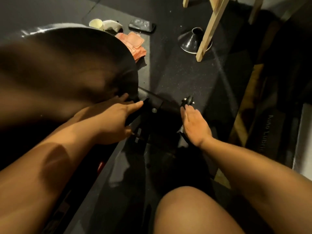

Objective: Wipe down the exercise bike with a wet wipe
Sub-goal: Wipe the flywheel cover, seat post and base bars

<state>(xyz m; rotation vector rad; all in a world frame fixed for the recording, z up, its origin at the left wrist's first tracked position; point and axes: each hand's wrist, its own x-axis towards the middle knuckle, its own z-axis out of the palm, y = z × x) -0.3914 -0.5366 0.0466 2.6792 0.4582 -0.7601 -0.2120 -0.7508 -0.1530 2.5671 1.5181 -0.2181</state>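
- The wiping is under way low on the exercise bike [154, 105], at the foot bar by the floor. The upper parts are out of sight, so I cannot judge how much is left.
- The right hand [194, 124] lies flat with its fingers straight and together. It presses down just behind the small wheel [188, 100] at the bar's end.
- A pale scrap [184, 143] shows at the heel of that palm. It may be the wet wipe, but the light is too dim to be sure.
- The left hand [116, 119] reaches forward with its fingers stretched out against the black frame beside the big disc [76, 65]. It holds nothing and looks to be steadying.
- The next move likely calls for sliding the flat palm along the bar toward the wheel, keeping pressure so the wipe does not bunch.
- A pink pack [135, 43], probably the wipes, lies on the floor beyond the disc, well away from both hands.
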